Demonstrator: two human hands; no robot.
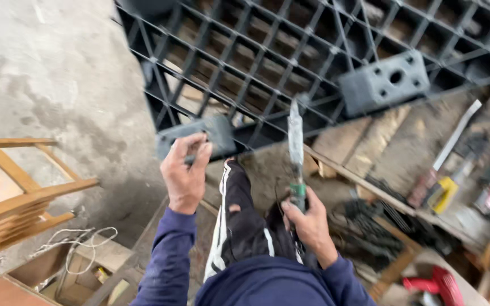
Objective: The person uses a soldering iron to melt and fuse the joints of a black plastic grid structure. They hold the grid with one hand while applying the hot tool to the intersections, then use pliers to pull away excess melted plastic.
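Concrete floor; pallet (324, 62) above hands (185, 170).

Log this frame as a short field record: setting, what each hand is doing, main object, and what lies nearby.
setting: workshop with concrete floor, cluttered workbench at right
main object: black plastic grid pallet, tilted up in front of the person
left hand: fingers pinching the edge of a grey pallet foot block
right hand: closed around the green handle of a hand tool, grey shaft pointing up at the pallet
nearby: wooden frame at left; white cord below it
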